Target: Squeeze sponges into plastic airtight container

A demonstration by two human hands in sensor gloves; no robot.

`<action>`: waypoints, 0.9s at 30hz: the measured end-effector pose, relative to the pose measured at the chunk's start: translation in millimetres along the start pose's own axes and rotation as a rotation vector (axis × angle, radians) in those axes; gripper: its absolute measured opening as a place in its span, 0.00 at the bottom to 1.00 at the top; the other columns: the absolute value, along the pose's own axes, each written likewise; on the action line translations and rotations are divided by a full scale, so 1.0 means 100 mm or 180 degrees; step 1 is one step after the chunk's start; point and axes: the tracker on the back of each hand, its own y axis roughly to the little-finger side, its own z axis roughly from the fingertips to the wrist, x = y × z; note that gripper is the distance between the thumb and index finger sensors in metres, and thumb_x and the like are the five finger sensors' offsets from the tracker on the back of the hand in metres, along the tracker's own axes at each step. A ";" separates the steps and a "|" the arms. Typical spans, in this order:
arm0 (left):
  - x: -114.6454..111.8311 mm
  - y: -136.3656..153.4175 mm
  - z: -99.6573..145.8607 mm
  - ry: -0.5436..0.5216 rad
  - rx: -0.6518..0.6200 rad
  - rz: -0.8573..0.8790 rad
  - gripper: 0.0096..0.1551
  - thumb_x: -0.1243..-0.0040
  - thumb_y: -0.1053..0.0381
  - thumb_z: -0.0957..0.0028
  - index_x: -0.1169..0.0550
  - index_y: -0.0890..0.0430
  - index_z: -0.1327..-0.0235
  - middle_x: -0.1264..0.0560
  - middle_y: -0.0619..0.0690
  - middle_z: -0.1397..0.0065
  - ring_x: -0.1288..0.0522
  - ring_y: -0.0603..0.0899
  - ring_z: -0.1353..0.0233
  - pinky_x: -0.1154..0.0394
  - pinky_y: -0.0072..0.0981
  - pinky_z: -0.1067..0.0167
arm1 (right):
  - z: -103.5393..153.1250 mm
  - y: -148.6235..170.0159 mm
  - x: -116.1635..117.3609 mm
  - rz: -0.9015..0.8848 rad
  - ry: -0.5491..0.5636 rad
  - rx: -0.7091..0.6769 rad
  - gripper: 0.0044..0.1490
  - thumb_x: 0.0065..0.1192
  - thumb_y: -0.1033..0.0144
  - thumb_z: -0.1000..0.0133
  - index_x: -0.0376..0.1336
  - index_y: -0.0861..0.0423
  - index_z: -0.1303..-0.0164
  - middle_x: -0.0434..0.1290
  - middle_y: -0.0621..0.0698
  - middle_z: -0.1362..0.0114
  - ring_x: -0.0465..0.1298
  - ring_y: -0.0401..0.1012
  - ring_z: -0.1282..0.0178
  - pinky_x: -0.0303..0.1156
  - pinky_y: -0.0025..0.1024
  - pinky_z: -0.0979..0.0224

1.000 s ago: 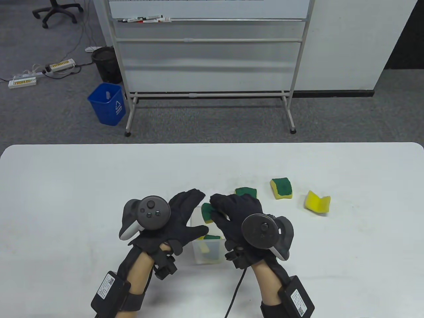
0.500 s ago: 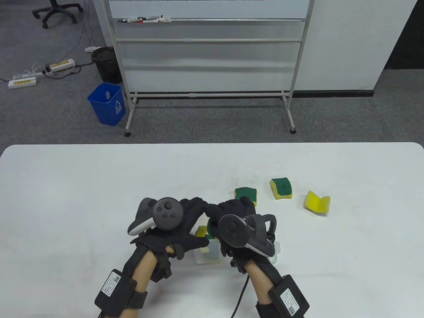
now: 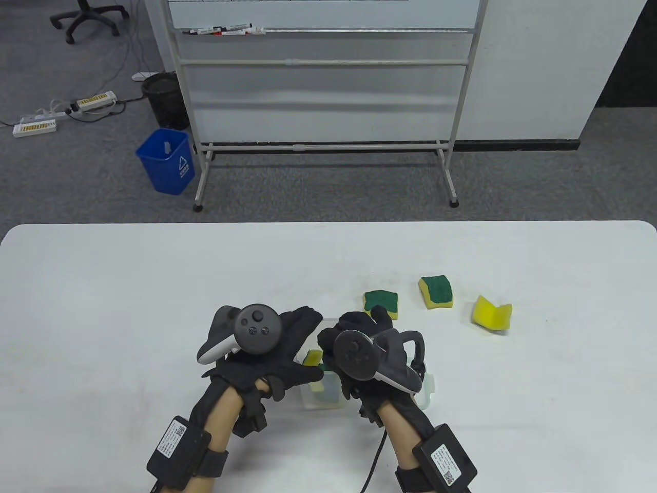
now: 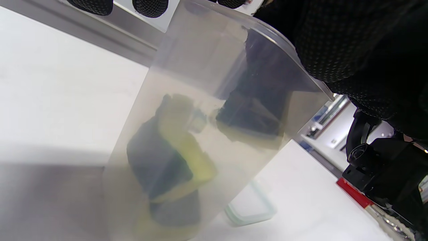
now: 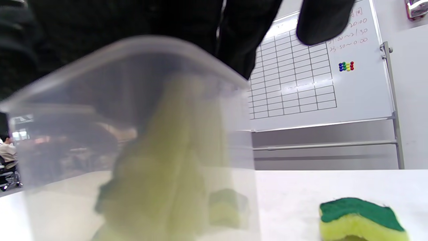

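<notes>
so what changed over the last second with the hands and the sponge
The right hand carried its sponge from above the far rim down into the container and now presses it in, wrist turned over the opening. The left hand shifted slightly right and closed in on the container's left side. The three loose sponges on the table stayed put.

Yellow-and-green sponges (image 3: 435, 292), translucent container (image 3: 323, 398), white table (image 3: 154, 287), black gloves (image 3: 277, 359)
</notes>
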 end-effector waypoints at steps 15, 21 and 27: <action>0.00 0.01 0.00 0.0013 0.0006 0.0027 0.57 0.36 0.32 0.51 0.52 0.49 0.18 0.56 0.52 0.10 0.53 0.70 0.14 0.47 0.73 0.24 | 0.05 0.26 -0.19 -0.0926 0.0505 0.0029 0.28 0.71 0.45 0.52 0.81 0.48 0.49 0.82 0.48 0.33 0.78 0.50 0.28 0.64 0.62 0.23; 0.00 0.01 -0.01 0.0022 -0.0005 0.0021 0.57 0.36 0.32 0.51 0.52 0.49 0.18 0.56 0.52 0.10 0.53 0.70 0.14 0.47 0.73 0.24 | 0.23 0.71 -0.53 -0.1310 0.1139 0.0649 0.31 0.70 0.46 0.50 0.78 0.50 0.42 0.79 0.51 0.30 0.78 0.51 0.30 0.64 0.62 0.23; 0.00 0.01 -0.01 0.0016 -0.0035 0.0015 0.57 0.36 0.31 0.51 0.52 0.48 0.18 0.57 0.53 0.10 0.55 0.71 0.14 0.47 0.75 0.24 | 0.31 1.16 -0.48 -0.1130 0.1078 0.1336 0.34 0.69 0.46 0.49 0.74 0.49 0.34 0.76 0.52 0.26 0.76 0.52 0.26 0.63 0.62 0.23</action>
